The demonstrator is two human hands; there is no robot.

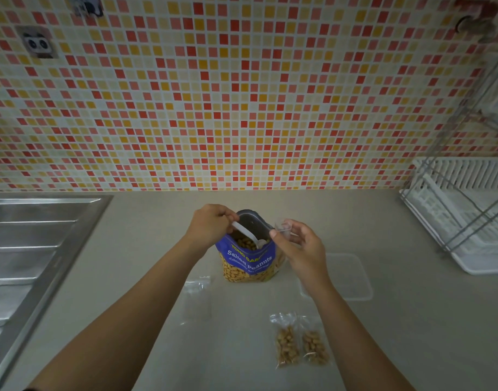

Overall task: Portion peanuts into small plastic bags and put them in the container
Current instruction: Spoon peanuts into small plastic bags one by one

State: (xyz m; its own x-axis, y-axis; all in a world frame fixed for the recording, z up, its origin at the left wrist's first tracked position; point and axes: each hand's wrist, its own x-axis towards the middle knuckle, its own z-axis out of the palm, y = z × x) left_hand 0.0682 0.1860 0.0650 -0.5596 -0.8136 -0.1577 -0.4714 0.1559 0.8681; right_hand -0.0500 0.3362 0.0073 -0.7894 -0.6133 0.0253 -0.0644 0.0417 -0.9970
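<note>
A blue bag of salted peanuts (249, 261) stands open on the counter. My left hand (211, 225) grips a white plastic spoon (247, 235) whose bowl dips into the peanuts inside the bag's mouth. My right hand (301, 246) pinches a small clear plastic bag (283, 228) held open beside the bag's right rim. Two small filled bags of peanuts (287, 345) (315, 347) lie side by side on the counter, nearer me. A clear plastic container (352, 277) sits to the right of the peanut bag. Empty small bags (197, 299) lie to the left.
A steel sink drainboard (36, 249) fills the left side. A white dish rack with a wire frame (464, 218) stands at the right by the mosaic-tiled wall (242, 94). The counter is beige (157, 221).
</note>
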